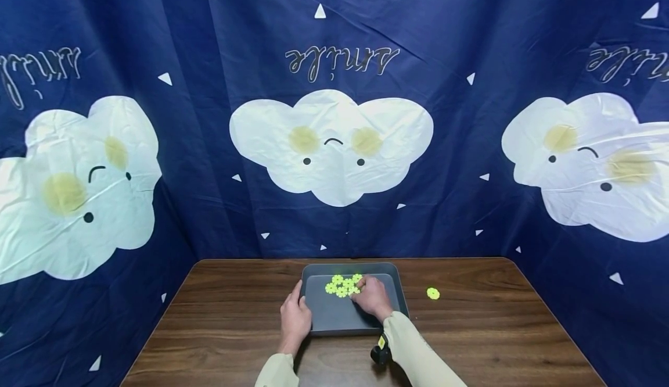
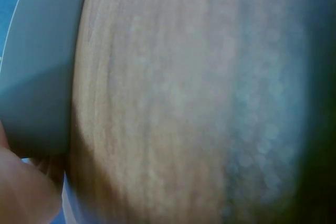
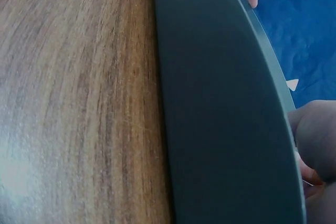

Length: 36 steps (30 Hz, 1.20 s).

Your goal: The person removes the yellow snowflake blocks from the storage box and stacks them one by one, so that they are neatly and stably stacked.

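Several yellow-green flower-shaped discs [image 1: 341,292] lie close together in a dark grey tray [image 1: 334,320], toward its far side. My right hand [image 1: 372,297] reaches over the tray and pinches the disc at the group's right edge between thumb and fingers; the hand partly covers it. At the tray's left side is my left hand [image 1: 295,317], its fingers extended along the outer wall and its thumb by the rim. In the right wrist view, the tray's near wall [image 3: 226,98] hides the discs. Part of the left hand [image 2: 29,187] shows at the left wrist view's lower left corner.
One more yellow-green flower-shaped disc [image 1: 432,293] lies on the brown wooden table [image 1: 481,329], right of the tray. A dark blue curtain [image 1: 455,143] with cloud prints stands behind and beside the table. A small black device [image 1: 380,354] hangs at the right wrist.
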### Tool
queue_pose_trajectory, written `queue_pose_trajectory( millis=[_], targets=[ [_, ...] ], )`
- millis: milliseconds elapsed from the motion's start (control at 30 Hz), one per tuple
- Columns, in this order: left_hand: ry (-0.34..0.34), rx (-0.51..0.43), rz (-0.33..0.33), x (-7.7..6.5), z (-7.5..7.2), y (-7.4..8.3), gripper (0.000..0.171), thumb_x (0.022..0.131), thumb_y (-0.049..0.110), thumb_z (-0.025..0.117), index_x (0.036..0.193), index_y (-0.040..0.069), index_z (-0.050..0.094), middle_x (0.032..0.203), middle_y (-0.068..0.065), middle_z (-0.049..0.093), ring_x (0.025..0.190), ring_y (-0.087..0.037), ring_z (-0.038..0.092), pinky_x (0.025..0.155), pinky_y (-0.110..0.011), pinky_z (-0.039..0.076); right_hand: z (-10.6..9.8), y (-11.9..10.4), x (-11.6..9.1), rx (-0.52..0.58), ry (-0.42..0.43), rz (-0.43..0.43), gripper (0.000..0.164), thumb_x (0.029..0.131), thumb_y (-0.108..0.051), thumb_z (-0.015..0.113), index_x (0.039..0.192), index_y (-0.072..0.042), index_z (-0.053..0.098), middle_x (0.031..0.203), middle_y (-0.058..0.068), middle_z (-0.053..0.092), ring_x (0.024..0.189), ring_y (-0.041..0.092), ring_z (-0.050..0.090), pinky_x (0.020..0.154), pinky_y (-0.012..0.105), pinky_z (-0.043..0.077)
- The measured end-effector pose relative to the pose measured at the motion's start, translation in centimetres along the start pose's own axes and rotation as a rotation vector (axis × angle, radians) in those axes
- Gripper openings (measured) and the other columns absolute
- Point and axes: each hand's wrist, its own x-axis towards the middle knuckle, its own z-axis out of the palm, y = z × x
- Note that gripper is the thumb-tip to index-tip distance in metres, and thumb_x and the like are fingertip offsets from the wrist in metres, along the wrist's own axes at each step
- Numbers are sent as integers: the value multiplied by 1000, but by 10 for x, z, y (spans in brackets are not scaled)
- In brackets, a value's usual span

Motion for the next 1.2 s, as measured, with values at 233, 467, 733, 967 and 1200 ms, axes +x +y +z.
queue_pose_trajectory(
  millis=[233, 467, 733, 967, 1200],
  targets=[
    [1, 4, 1, 0, 0, -1, 45, 99, -4, 52, 144, -2, 53, 136, -29, 60, 125, -45, 59, 104, -57, 49, -3, 0, -1, 22, 17, -36, 25, 80, -16, 85, 92, -8, 65, 77, -1, 61, 70, 14, 55, 63, 31, 48],
    [-11, -3, -2, 0, 0, -1, 45, 100, -4, 51, 144, -3, 52, 136, -30, 60, 126, -46, 58, 104, -58, 49, -7, 4, -1, 44, 38, -76, 9, 85, -12, 76, 82, -11, 68, 73, -3, 64, 67, 11, 56, 62, 29, 48],
    [-12, 1, -2, 0, -1, 0, 45, 99, -4, 51, 145, -2, 52, 135, -31, 60, 125, -46, 58, 104, -58, 49, -13, 6, 2, 47, 53, -118, 10, 87, -13, 76, 78, -14, 71, 72, -6, 66, 66, 9, 57, 64, 29, 51],
    [-5, 2, -1, 0, -1, 0, 45, 99, -4, 51, 144, -2, 53, 135, -31, 60, 125, -47, 58, 103, -58, 49, -28, 3, 2, 71, 60, -107, 7, 89, -16, 77, 92, -10, 75, 82, -1, 74, 74, 12, 66, 66, 32, 55],
    [-8, 6, -4, 0, -1, 0, 45, 100, -4, 51, 144, -2, 52, 135, -30, 60, 125, -47, 58, 103, -58, 49, -52, 8, 7, 76, 179, -128, 7, 90, -17, 75, 90, -12, 79, 81, -1, 75, 71, 9, 64, 66, 30, 54]
  ],
)
